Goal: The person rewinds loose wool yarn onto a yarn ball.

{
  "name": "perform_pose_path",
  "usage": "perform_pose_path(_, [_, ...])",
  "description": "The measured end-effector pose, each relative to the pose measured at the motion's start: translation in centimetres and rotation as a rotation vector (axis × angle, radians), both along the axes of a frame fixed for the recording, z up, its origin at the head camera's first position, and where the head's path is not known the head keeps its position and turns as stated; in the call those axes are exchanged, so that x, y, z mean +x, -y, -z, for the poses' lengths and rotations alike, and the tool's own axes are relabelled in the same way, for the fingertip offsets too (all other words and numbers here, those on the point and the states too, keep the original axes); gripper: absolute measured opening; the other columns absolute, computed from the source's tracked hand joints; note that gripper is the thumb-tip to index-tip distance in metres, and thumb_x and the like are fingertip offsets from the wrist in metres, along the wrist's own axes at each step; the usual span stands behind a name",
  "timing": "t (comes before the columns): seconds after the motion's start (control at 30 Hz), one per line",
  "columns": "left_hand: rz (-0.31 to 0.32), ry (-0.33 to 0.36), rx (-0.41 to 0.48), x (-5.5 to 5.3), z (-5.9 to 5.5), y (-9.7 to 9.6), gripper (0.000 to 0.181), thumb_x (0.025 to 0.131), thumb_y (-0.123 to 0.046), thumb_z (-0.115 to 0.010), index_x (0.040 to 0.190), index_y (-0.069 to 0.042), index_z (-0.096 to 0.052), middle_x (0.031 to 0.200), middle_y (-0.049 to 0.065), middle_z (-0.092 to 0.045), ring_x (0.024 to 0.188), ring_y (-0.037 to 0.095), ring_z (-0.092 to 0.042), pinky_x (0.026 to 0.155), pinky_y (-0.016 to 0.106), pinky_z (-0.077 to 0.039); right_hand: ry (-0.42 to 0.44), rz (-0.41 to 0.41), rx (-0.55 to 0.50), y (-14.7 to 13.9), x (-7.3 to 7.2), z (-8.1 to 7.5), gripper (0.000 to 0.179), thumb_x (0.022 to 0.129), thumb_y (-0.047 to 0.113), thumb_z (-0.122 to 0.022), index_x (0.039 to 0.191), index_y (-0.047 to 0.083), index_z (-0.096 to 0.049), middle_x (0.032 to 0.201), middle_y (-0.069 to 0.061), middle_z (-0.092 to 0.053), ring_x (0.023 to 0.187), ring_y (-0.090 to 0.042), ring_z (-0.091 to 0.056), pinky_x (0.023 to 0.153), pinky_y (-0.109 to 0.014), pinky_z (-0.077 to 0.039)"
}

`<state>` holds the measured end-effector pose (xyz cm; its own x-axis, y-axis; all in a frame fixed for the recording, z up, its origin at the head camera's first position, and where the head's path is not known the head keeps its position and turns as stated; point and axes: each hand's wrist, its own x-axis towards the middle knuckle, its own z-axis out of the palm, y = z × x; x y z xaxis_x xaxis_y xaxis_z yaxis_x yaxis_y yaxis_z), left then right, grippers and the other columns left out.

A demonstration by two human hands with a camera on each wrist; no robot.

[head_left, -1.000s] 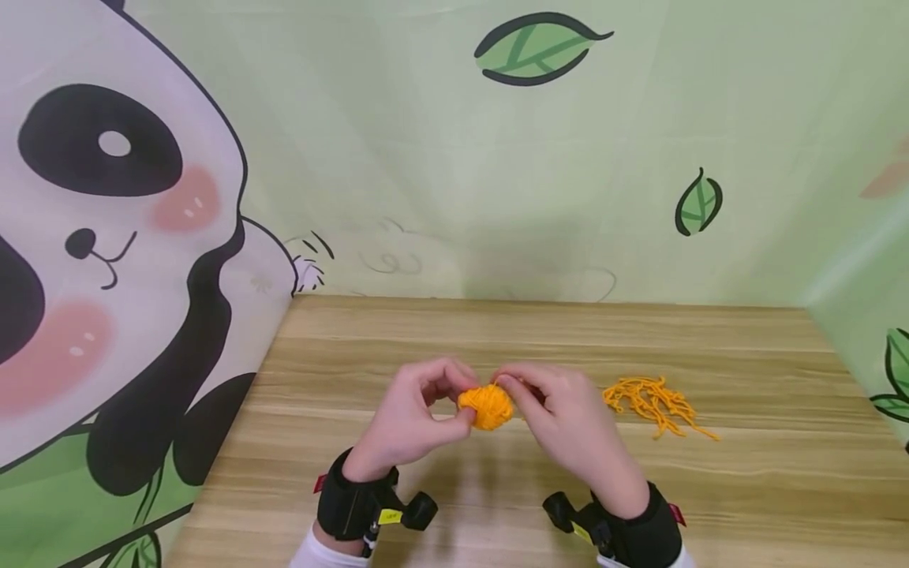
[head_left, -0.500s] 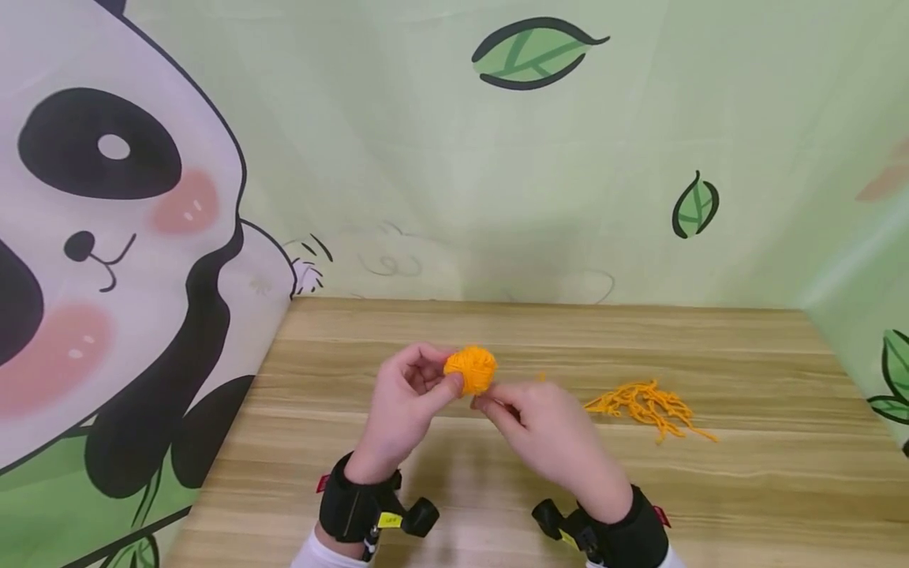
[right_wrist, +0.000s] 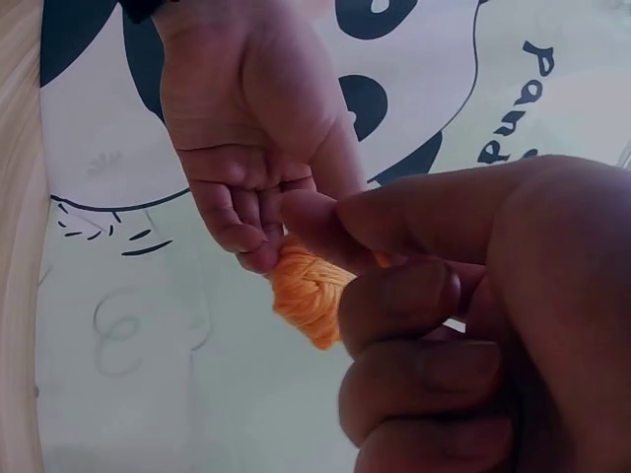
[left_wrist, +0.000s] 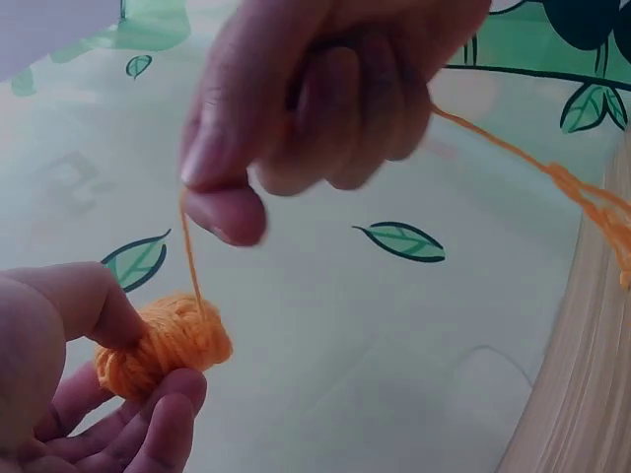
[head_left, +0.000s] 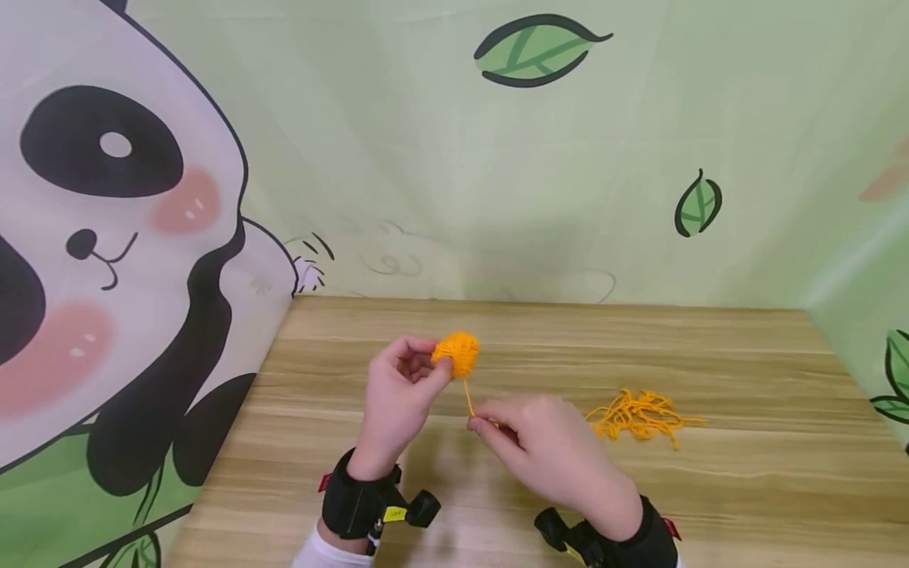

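An orange ball of yarn (head_left: 457,353) is held up over the table between the thumb and fingers of my left hand (head_left: 401,398). From its lower side a single yarn strand (head_left: 468,397) runs taut to my right hand (head_left: 550,446), whose thumb and forefinger pinch it. In the left wrist view, the strand (left_wrist: 191,251) stretches between the ball (left_wrist: 166,345) and the pinching fingertips, and leaves the right hand on its other side toward the loose yarn. The right wrist view shows the ball (right_wrist: 308,296) partly hidden behind the right hand's fingers.
A loose tangle of orange yarn (head_left: 642,416) lies on the wooden table (head_left: 746,489), just right of my right hand. Behind the table stands a pale green backdrop (head_left: 426,158) with a panda and leaves. Each wrist wears a black camera strap (head_left: 358,497).
My left hand has moved up and left with the ball. The right hand has drawn down from it, so a length of strand now shows between them. The loose tangle has shifted slightly.
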<state>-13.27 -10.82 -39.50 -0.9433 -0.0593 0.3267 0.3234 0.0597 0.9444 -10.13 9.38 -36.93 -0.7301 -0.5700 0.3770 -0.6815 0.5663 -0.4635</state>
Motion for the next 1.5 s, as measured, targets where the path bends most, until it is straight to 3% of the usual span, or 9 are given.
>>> perform_pose_path(0.13, [0.01,-0.042,-0.11,0.6,-1.2,-0.4,0.016,0.083,0.002,-0.072,0.098,-0.001,-0.066,0.096,0.01,-0.069,0.074,0.022,-0.061,0.068,0.026,-0.055,-0.051,0.027,-0.105,-0.4,0.0,-0.3,0.012,0.099,0.027,-0.061,0.093,0.027,-0.072,0.064,0.017,-0.048,0.05,0.002,-0.039,0.044,-0.019,-0.035])
perform_pose_path(0.27, [0.06,-0.085,-0.193,1.4,-2.7,-0.8,0.017,0.079,0.009,-0.07,0.094,0.002,-0.066,0.092,0.011,-0.069,0.07,0.023,-0.059,0.065,0.03,-0.055,-0.124,0.076,-0.187,-0.9,-0.2,-0.5,0.012,0.098,0.022,-0.063,0.1,0.019,-0.075,0.068,0.014,-0.053,0.052,0.0,-0.04,0.044,-0.021,-0.038])
perform_pose_path(0.37, [0.102,-0.09,-0.223,1.6,-3.0,-1.0,0.018,0.077,0.011,-0.07,0.092,0.001,-0.066,0.088,0.01,-0.069,0.068,0.023,-0.058,0.063,0.036,-0.056,-0.163,0.102,-0.217,-1.2,-0.4,-0.6,0.011,0.096,0.019,-0.064,0.1,0.015,-0.075,0.067,0.012,-0.051,0.052,-0.002,-0.039,0.043,-0.022,-0.036])
perform_pose_path(0.47, [0.149,-0.094,-0.25,1.6,-2.6,-1.0,0.019,0.076,0.01,-0.07,0.09,-0.002,-0.066,0.088,0.007,-0.068,0.067,0.021,-0.057,0.062,0.038,-0.056,-0.19,0.115,-0.229,-1.4,-0.6,-0.6,0.011,0.096,0.018,-0.065,0.101,0.014,-0.074,0.069,0.011,-0.053,0.051,-0.003,-0.039,0.042,-0.022,-0.036])
perform_pose_path(0.67, [0.3,-0.127,-0.26,0.8,-0.6,-0.7,0.024,0.075,0.006,-0.071,0.09,-0.012,-0.067,0.09,0.001,-0.069,0.067,0.015,-0.059,0.06,0.029,-0.056,-0.197,0.156,-0.233,-1.5,-0.7,-0.7,0.011,0.096,0.019,-0.065,0.1,0.013,-0.074,0.079,0.007,-0.064,0.052,-0.003,-0.041,0.042,-0.023,-0.039])
perform_pose_path(0.8, [0.382,-0.161,-0.259,0.8,-0.6,-0.5,0.025,0.073,0.006,-0.07,0.088,-0.013,-0.067,0.09,0.001,-0.069,0.071,0.016,-0.059,0.06,0.033,-0.056,-0.174,0.17,-0.23,-1.7,-0.8,-0.7,0.012,0.097,0.021,-0.065,0.1,0.014,-0.074,0.083,0.007,-0.066,0.052,-0.004,-0.042,0.043,-0.024,-0.039])
perform_pose_path(1.07, [0.451,-0.175,-0.202,2.0,-2.7,-0.6,0.021,0.071,0.011,-0.066,0.083,-0.006,-0.064,0.091,0.008,-0.068,0.076,0.02,-0.061,0.064,0.039,-0.058,-0.025,0.152,-0.242,-1.9,-1.1,-0.5,0.017,0.1,0.027,-0.06,0.102,0.017,-0.074,0.086,0.01,-0.067,0.053,-0.005,-0.043,0.045,-0.025,-0.041])
perform_pose_path(1.3, [0.425,-0.095,-0.068,1.4,-1.1,-0.5,0.02,0.078,0.011,-0.069,0.092,-0.002,-0.063,0.1,0.013,-0.067,0.083,0.026,-0.063,0.075,0.036,-0.059,0.114,0.178,-0.17,-1.7,-1.4,0.2,0.016,0.101,0.023,-0.058,0.107,0.019,-0.072,0.064,0.011,-0.053,0.046,-0.006,-0.039,0.043,-0.024,-0.036])
perform_pose_path(1.5, [0.346,0.018,0.142,1.0,-0.6,-0.3,0.018,0.089,-0.001,-0.07,0.104,0.005,-0.061,0.102,0.017,-0.067,0.079,0.03,-0.062,0.072,0.029,-0.06,0.13,0.183,-0.039,-0.9,-1.4,0.7,0.011,0.1,0.027,-0.059,0.098,0.026,-0.07,0.056,0.012,-0.038,0.044,-0.005,-0.034,0.042,-0.021,-0.028])
